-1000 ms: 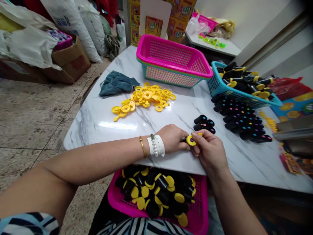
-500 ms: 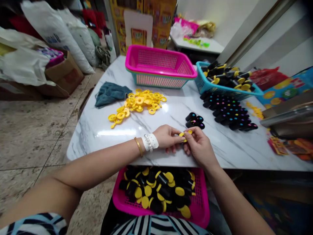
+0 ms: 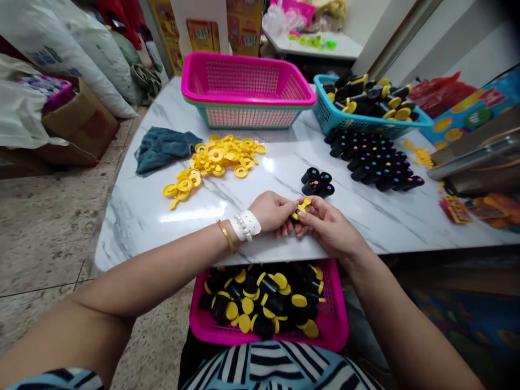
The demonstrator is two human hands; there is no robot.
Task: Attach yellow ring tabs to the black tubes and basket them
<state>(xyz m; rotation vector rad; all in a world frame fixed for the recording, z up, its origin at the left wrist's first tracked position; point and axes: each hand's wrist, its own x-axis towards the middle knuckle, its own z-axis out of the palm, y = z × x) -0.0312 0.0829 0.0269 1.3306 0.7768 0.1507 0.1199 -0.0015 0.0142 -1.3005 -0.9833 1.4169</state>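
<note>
Close to the table's front edge, my left hand [image 3: 270,212] and my right hand [image 3: 331,223] meet with fingertips pinched together. Between them is a yellow plastic cap [image 3: 306,202] with a ring and a small tab, around a dark piece with a purple dot. My fingers hide most of that dark piece. Just beyond my hands stands a small group of black tubes [image 3: 317,183] with coloured dots on top. A pile of loose yellow caps [image 3: 227,155] lies further left on the table.
A pink basket [image 3: 247,100] is stacked over a teal one at the back. Right of it, a blue basket [image 3: 365,125] holds yellow-capped black tubes, behind rows of black tubes [image 3: 376,161]. Another pink basket [image 3: 342,319] of capped tubes sits below the table edge. A dark cloth [image 3: 164,150] lies left.
The yellow cap has turned between my fingers so its tab points up to the right, and a purple dot now shows in its ring. The camera view has shifted slightly.
</note>
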